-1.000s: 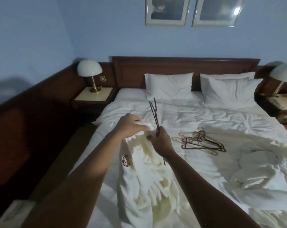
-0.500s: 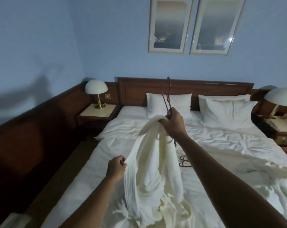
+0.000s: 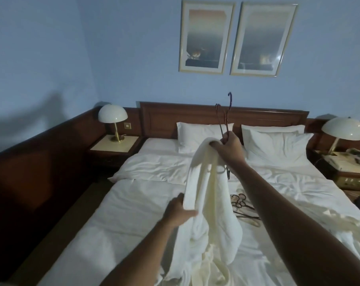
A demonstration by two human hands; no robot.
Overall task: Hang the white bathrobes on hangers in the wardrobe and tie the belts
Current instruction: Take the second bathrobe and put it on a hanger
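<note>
A white bathrobe point(image 3: 212, 207) hangs above the bed, lifted by its collar. My right hand point(image 3: 229, 148) grips the collar together with a dark hanger point(image 3: 224, 118), whose hook sticks up in front of the headboard. Lower down, my left hand point(image 3: 178, 211) pinches the robe's left edge. The robe's lower part trails onto the sheet. A second white bathrobe point(image 3: 348, 226) lies crumpled at the bed's right side. Several spare hangers point(image 3: 242, 205) lie on the sheet behind the held robe, partly hidden by my right arm.
The white bed point(image 3: 121, 219) fills the middle, with two pillows point(image 3: 197, 134) at a wooden headboard point(image 3: 175, 118). Nightstands with lamps point(image 3: 112, 116) stand on both sides; the right one holds a telephone point(image 3: 344, 161). Wood panelling runs along the left wall.
My right hand has raised the collar and hanger well above the bed. My left hand let go near the collar and now holds the robe's edge lower down. The camera tilted up.
</note>
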